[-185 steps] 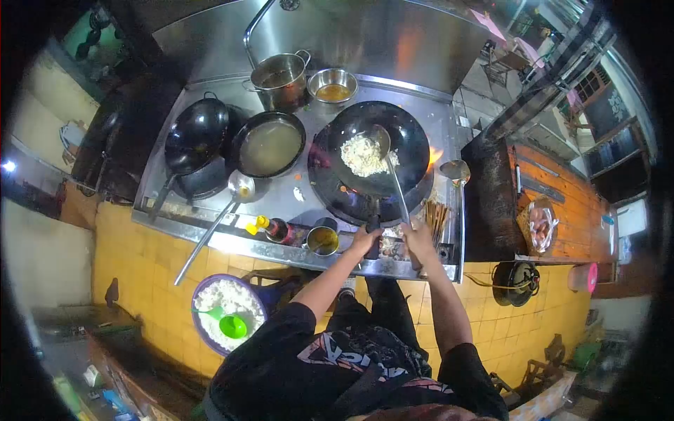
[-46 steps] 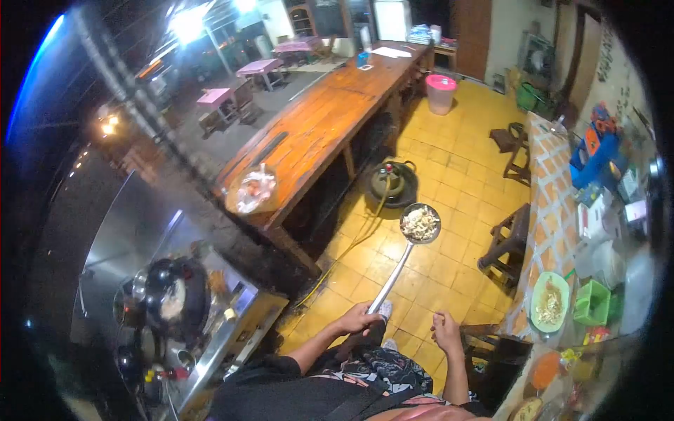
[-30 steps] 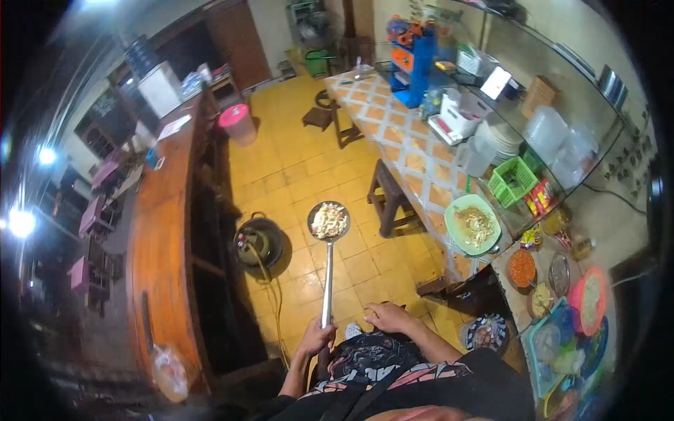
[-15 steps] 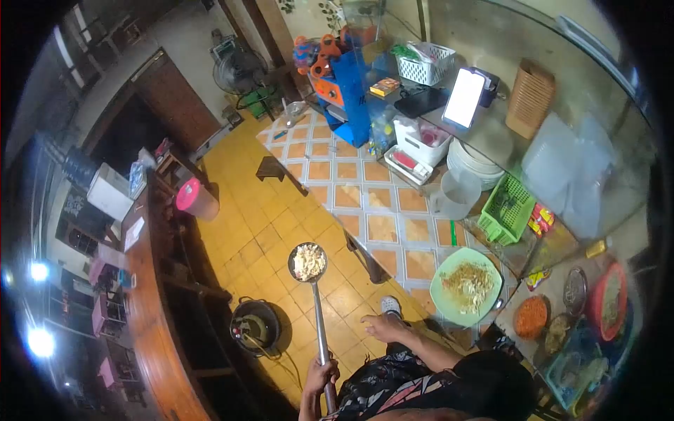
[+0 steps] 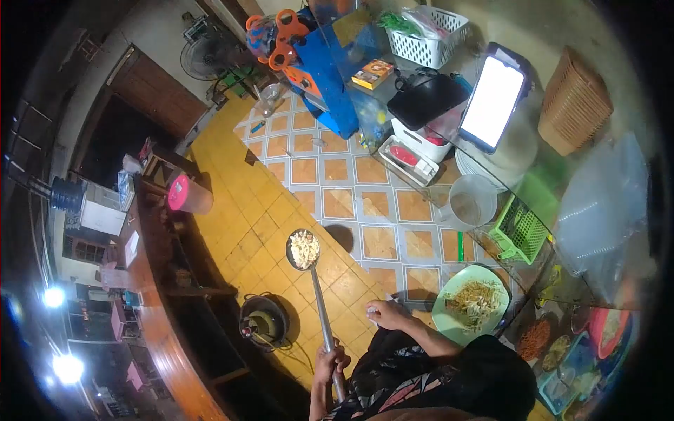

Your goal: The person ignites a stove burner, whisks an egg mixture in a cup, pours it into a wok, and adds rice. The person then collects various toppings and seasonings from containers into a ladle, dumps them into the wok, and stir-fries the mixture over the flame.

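My left hand (image 5: 331, 361) is closed around the long metal handle of a ladle (image 5: 324, 309). In its round dark bowl lies a heap of pale yellowish food pieces (image 5: 305, 250), held out over the floor. My right hand (image 5: 390, 314) hangs in front of my body with its fingers loosely bent; no held object can be made out. A small whitish patch shows by its fingertips, perhaps my shoe below. Right of that hand, a light green plate (image 5: 444, 321) sits on the tiled counter, bearing brownish and whitish food (image 5: 477, 303).
A dark bucket (image 5: 265, 321) with a hose stands on the yellow floor, left of the ladle. The long wooden counter (image 5: 165, 337) runs along the left. Bowls of ingredients, including an orange one (image 5: 535, 339), stand at right. A green basket (image 5: 523, 231) and clear jug (image 5: 472, 200) stand behind the plate.
My view has shifted closer to the tiled counter. The ladle stays in my left hand with the food in its bowl. My right hand's fingers are more bent than before.
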Tool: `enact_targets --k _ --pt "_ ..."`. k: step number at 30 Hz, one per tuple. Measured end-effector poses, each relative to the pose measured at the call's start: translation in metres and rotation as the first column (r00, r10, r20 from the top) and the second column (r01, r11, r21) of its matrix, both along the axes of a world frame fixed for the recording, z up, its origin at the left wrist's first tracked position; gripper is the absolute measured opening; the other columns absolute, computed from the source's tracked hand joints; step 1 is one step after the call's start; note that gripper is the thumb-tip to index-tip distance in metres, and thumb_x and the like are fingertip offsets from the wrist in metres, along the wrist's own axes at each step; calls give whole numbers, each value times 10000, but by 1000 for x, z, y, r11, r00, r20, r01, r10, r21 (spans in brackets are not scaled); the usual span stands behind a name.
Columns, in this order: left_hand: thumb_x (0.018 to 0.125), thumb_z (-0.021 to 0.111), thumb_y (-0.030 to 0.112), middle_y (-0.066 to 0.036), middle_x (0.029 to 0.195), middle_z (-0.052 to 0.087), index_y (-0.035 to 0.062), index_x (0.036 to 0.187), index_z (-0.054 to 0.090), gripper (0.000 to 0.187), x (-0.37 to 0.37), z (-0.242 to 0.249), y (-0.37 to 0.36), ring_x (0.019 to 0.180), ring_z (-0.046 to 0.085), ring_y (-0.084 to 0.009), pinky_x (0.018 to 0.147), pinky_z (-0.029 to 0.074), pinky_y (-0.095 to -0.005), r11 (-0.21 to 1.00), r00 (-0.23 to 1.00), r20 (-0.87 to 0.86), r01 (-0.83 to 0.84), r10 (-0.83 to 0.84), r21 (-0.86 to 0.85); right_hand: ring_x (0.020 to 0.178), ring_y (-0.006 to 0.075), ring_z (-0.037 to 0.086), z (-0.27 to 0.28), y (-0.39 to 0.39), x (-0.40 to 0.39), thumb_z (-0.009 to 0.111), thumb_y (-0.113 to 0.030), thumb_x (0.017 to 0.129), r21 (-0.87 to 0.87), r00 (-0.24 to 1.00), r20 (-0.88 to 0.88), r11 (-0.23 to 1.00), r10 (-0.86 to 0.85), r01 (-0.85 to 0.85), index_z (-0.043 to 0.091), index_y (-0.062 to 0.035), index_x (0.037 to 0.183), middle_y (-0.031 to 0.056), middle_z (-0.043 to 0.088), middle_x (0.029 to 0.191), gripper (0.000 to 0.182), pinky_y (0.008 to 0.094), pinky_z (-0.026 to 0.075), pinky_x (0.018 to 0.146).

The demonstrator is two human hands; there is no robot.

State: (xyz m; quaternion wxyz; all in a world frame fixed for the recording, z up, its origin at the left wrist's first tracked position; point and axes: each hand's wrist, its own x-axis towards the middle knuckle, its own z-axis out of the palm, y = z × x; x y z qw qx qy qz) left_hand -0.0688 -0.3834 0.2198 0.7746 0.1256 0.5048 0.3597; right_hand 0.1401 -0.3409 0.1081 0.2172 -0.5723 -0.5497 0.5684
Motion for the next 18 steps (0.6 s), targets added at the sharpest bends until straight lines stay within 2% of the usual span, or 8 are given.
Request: enact_targets --k 6,8,12,14,15,16,17,18 --pt "747 447 -10 -29 513 382 45 867 411 136 3 7 2 339 350 -124 360 291 -245 999 995 -88 42 -41 1 893 333 598 4 -7 10 561 -271 785 -9 995 -3 995 99 -99 564 -72 1090 192 616 964 364 389 469 767" --pt "747 440 -12 -32 513 384 43 861 407 131 2 8 1 340 360 -125 355 287 -244 998 995 -90 44 -47 -33 891 339 598 15 -13 21 565 -278 786 24 992 68 994 102 -104 548 -83 1116 189 613 980 384 405 467 773" --pt "752 439 -13 -35 514 381 45 852 400 122 0 14 -6 340 360 -125 353 285 -241 998 998 -9 66 -66 20 878 311 610 -13 -31 30 593 -273 805 2 974 197 994 111 -114 544 -87 1084 176 631 935 338 393 474 737" --pt "758 437 -10 -35 516 378 51 839 393 111 0 15 -14 341 364 -127 348 284 -242 983 982 -96 169 -162 76 843 324 604 -16 -36 37 583 -253 801 144 983 183 989 14 -41 544 -109 1072 173 623 879 309 401 466 691" --pt "764 437 0 -35 518 379 55 837 391 102 2 18 -17 342 368 -130 345 288 -244 974 969 -143 215 -203 74 815 327 596 -13 -40 41 568 -240 806 158 979 202 987 -15 -18 545 -101 1060 171 610 856 290 407 459 675" --pt "762 439 5 -34 520 382 54 837 393 100 -2 14 -25 349 385 -132 345 299 -246 977 982 -61 182 -176 111 788 330 588 -2 -40 44 552 -227 811 160 976 211 987 -61 27 546 -93 1048 169 597 832 272 413 451 660" --pt "759 442 6 -34 523 385 51 843 395 106 -2 16 -32 354 390 -132 347 307 -245 956 958 -151 265 -245 125 761 337 565 -2 -43 45 532 -210 812 153 970 205 983 -131 101 537 -71 1041 163 578 820 268 418 439 655" --pt "756 446 7 -33 527 387 48 849 397 113 -1 18 -36 358 396 -131 348 315 -245 926 919 -231 355 -321 126 781 338 555 1 -48 49 531 -197 801 261 931 279 952 -234 160 529 -63 1045 168 574 857 279 412 439 664"
